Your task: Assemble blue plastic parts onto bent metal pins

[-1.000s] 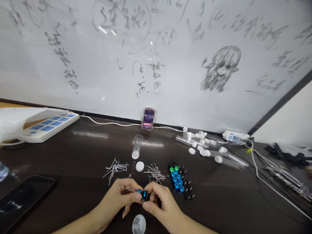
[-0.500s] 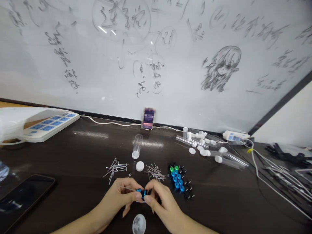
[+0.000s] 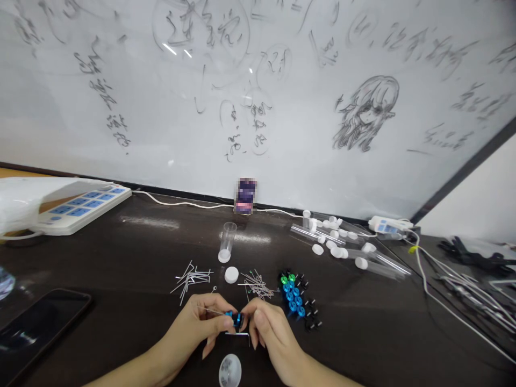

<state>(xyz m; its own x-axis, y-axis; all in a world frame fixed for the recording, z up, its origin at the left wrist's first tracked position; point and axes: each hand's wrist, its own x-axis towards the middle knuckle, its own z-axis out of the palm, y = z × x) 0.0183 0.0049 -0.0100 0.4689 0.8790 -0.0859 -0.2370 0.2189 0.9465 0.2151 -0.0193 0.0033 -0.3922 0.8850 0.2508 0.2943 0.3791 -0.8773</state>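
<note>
left hand (image 3: pixel 203 317) pinches a blue-and-black metallic piece (image 3: pixel 237 321); right hand (image 3: pixel 273 329) beside it, grasp unclear. round blue metallic pieces (image 3: pixel 289 296) lie untouched, well off the bench's (image 3: pixel 137 258) back edge.

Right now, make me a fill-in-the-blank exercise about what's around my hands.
Your left hand pinches a small black-and-____ part.
Among the coloured discs, two are ____ and the rest blue.
The round cap between two piles of thin metal pieces is ____.
The large dark phone lies on your ____ side.

Missing words: blue; green; white; left.
</note>
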